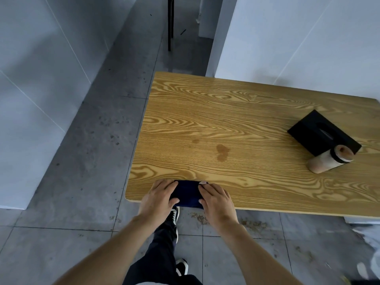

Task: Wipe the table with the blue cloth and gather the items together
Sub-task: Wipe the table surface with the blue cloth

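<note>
A dark blue cloth (187,193) lies folded at the near edge of the wooden table (236,120). My left hand (159,197) rests on its left side and my right hand (216,199) on its right side, both gripping it with fingers and thumbs. A brownish wet stain (222,152) marks the middle of the tabletop, with a smaller spot to its upper left. At the right lie a black tissue box (320,133) and, touching its near corner, a beige cup with a lid (330,160) tipped on its side.
White walls stand to the left and behind the table. A grey tiled floor (92,151) runs along the table's left edge. Crumbs lie on the floor below the near edge. My legs and dark shoes show beneath my arms.
</note>
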